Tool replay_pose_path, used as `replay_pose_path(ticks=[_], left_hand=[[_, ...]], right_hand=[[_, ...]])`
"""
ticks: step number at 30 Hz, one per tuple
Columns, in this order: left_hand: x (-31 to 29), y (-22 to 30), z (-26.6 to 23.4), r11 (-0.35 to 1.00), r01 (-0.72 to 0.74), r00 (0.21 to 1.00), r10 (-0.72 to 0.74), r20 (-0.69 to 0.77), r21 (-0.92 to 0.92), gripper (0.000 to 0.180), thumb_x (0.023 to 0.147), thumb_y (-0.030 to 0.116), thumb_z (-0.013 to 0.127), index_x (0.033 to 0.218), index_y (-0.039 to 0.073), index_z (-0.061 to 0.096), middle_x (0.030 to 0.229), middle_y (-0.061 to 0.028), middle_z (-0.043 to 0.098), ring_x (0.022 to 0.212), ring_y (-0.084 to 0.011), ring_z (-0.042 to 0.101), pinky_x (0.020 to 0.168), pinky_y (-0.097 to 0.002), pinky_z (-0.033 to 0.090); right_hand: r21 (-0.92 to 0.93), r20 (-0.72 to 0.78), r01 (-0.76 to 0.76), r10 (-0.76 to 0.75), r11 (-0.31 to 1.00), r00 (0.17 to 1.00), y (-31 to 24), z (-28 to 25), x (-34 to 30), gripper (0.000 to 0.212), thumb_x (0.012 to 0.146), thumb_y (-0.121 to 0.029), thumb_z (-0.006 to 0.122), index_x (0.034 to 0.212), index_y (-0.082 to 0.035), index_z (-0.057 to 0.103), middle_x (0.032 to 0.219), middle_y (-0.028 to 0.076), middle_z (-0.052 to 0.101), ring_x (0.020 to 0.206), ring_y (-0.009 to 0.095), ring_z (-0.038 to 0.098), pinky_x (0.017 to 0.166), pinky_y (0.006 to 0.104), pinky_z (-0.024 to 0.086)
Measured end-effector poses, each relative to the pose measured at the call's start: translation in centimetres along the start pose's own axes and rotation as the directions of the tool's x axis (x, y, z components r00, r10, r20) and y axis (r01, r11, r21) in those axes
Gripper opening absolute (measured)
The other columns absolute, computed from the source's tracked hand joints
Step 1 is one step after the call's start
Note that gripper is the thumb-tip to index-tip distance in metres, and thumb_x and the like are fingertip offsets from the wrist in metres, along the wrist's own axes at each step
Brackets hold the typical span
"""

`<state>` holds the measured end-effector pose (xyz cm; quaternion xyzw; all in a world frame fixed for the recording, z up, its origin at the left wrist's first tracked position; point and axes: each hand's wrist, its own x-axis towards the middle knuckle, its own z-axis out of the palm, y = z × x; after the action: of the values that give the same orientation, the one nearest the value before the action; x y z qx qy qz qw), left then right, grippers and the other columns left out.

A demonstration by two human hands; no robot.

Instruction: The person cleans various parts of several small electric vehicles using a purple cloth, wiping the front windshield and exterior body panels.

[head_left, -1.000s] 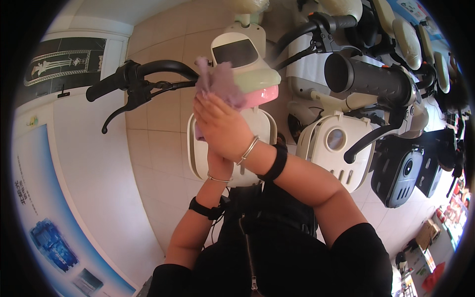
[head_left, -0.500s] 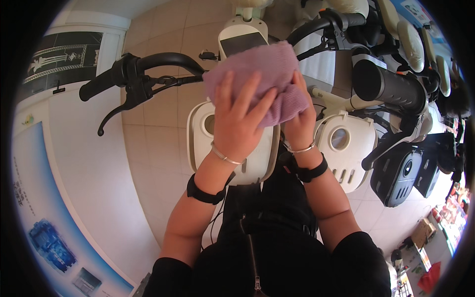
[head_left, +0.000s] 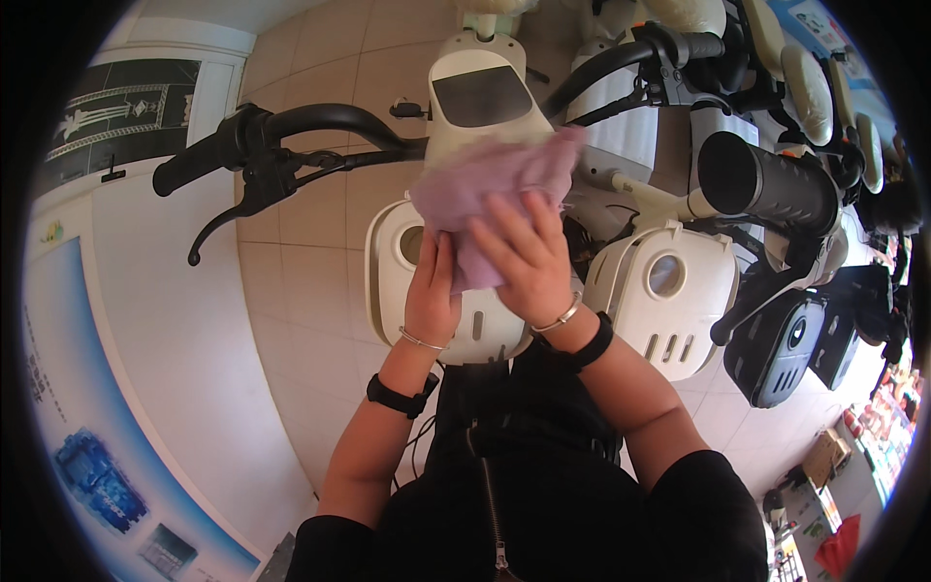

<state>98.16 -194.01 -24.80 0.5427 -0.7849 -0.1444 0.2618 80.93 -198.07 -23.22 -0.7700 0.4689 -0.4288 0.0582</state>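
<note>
A mauve ribbed cloth (head_left: pixel 497 179), bunched and partly blurred, is held up between my two hands, above the white front basket or panel (head_left: pixel 504 335) of an electric bike. My left hand (head_left: pixel 433 296) grips the cloth's lower left edge, part of its fingers hidden behind the fabric. Across the front of the cloth lies my right hand (head_left: pixel 531 262), its fingers stretched out and slightly apart. Just beyond the cloth is the bike's cream console with a dark display (head_left: pixel 483 97). Each wrist wears a bangle and a black strap.
A black handlebar grip (head_left: pixel 199 165) with a brake lever (head_left: pixel 215 233) juts out at the left. Close on the right stands another bike with a grey grip (head_left: pixel 766 175) and white basket (head_left: pixel 669 291). A white door (head_left: pixel 175 320) and poster (head_left: pixel 107 427) line the left side.
The cloth has come down toward me, uncovering the display. My left hand has shifted from the cloth's front to its lower left edge; my right hand has moved left across its front.
</note>
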Motion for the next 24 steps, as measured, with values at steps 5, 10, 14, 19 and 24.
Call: replay_pose_path(ticks=[5, 10, 14, 19, 24], left_hand=[[0.0, 0.5, 0.8, 0.939, 0.194, 0.981, -0.188, 0.047, -0.283, 0.065, 0.083, -0.003, 0.051, 0.143, -0.005, 0.025, 0.148, -0.0288, 0.022, 0.132, -0.0432, 0.034, 0.104, -0.0417, 0.037], [2.0, 2.4, -0.2, 0.975, 0.094, 0.986, -0.120, -0.119, -0.203, 0.058, 0.084, 0.001, 0.054, 0.139, -0.004, 0.035, 0.145, -0.0270, 0.030, 0.131, -0.0440, 0.035, 0.105, -0.0444, 0.035], [6.4, 4.4, -1.3, 0.975, -0.219, 0.963, 0.224, -0.151, 0.050, 0.041, 0.082, 0.001, 0.056, 0.123, -0.003, 0.056, 0.138, -0.0223, 0.043, 0.130, -0.0415, 0.038, 0.107, -0.0444, 0.031], [10.6, 8.3, 0.1, 0.921, -0.340, 0.940, 0.341, 0.026, 0.190, 0.030, 0.078, 0.010, 0.058, 0.107, 0.006, 0.065, 0.122, -0.0049, 0.060, 0.120, -0.0253, 0.051, 0.102, -0.0365, 0.037], [11.0, 8.3, 2.2, 0.851, -0.402, 0.912, 0.407, 0.060, 0.337, 0.026, 0.078, 0.013, 0.058, 0.102, 0.009, 0.066, 0.117, -0.0041, 0.062, 0.117, -0.0186, 0.053, 0.097, -0.0308, 0.041]], right_hand=[[-0.026, 0.121, 0.041, -0.038, 0.999, 0.992, -2.4, 0.1, 3.1, 0.041, 0.074, -0.012, 0.058, 0.114, -0.012, 0.065, 0.131, -0.002, 0.055, 0.125, 0.022, 0.046, 0.102, 0.0399, 0.036], [0.088, 0.025, -0.002, 0.000, 0.996, 1.000, -0.3, -1.0, 2.6, 0.045, 0.070, -0.009, 0.063, 0.114, -0.010, 0.065, 0.131, 0.003, 0.055, 0.124, 0.027, 0.048, 0.101, 0.0391, 0.039], [0.167, -0.135, -0.253, 0.276, 0.953, 0.952, 2.1, -1.7, 1.1, 0.043, 0.077, -0.005, 0.060, 0.120, -0.009, 0.062, 0.132, 0.012, 0.053, 0.121, 0.031, 0.050, 0.096, 0.0389, 0.044], [0.696, 0.190, -0.636, 0.769, 0.333, 0.610, 4.8, -0.4, -2.2, 0.029, 0.091, -0.010, 0.050, 0.117, -0.002, 0.060, 0.126, 0.016, 0.055, 0.108, 0.027, 0.058, 0.092, 0.0340, 0.046], [0.883, 0.465, -0.344, 0.695, -0.319, 0.548, 5.9, 2.8, -5.6, 0.030, 0.097, -0.012, 0.042, 0.120, 0.004, 0.054, 0.124, 0.012, 0.055, 0.108, 0.018, 0.057, 0.092, 0.0297, 0.046]])
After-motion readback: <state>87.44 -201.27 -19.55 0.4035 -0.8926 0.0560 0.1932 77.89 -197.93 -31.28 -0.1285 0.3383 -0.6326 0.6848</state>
